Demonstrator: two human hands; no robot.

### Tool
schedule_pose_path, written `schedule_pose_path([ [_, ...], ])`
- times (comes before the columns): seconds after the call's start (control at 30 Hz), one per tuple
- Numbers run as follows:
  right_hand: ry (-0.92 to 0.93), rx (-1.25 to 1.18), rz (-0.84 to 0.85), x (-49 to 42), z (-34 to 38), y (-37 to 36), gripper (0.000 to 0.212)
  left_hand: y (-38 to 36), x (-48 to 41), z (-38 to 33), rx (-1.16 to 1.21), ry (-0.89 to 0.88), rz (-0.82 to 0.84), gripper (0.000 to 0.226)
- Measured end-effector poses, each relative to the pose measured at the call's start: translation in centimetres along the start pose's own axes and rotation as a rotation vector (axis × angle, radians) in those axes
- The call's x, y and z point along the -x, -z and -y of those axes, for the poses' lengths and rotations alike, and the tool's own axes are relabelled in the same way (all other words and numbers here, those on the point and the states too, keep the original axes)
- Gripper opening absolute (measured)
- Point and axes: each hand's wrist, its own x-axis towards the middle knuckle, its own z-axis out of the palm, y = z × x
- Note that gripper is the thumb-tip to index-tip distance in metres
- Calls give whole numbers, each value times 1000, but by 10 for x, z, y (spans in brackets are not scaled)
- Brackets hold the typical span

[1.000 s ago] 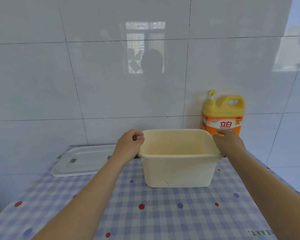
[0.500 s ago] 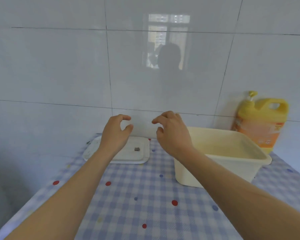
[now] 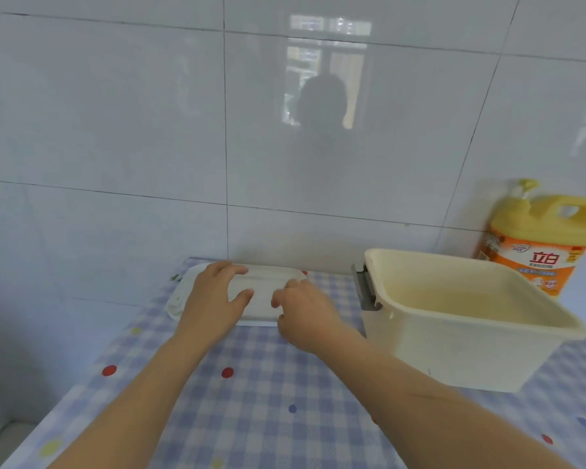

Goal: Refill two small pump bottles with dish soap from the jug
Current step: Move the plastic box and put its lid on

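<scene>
The fingers of the left hand [image 3: 214,299] are stretched out and relaxed, spread over the left half of the lid [image 3: 268,299]. The tips reach its far edge and the thumb points right across its top. They curl round nothing.

The fingers of the right hand [image 3: 307,316] are bent, their tips down at the lid's right near corner. I cannot tell whether they pinch the lid's edge or only touch it. Both forearms run back from the lid toward the camera, bare.

The lid is white, flat and rectangular with rounded corners. It lies on a blue-and-white checked cloth [image 3: 261,401] with coloured dots, its far edge close to the white tiled wall [image 3: 149,130].

Just right of the lid stands a cream tub [image 3: 454,353], open on top, with a grey clasp [image 3: 364,289] on the end that faces the lid.

The jug [image 3: 542,245] stands well to the right of the lid, beyond the tub and against the wall. It is upright and yellow, with an orange label, a handle and a pump on top. Neither hand is near it.
</scene>
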Motion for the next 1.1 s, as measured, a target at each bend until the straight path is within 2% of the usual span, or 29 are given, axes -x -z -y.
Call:
schedule_pose_path([
  [0.23,60,127,-23,-7,2,-18,18,-13,1,19,19,40,18,38],
  [0.6,127,273,42,-23,10,-10,21,-12,-3,21,-23,10,48,40],
  [0.77,86,180,-60,-18,10,-22,25,0,-3,20,-40,-12,129,57],
  [0.9,-58,83,-198,-22,3,-22,37,8,-1,22,-114,-14,111,74],
  [1.0,-143,94,-244,-31,-5,-17,43,9,-4,26,-214,25,1,53],
  [1.1,-201,18,-198,-37,-8,-8,36,11,-7,30,-153,44,-191,24],
])
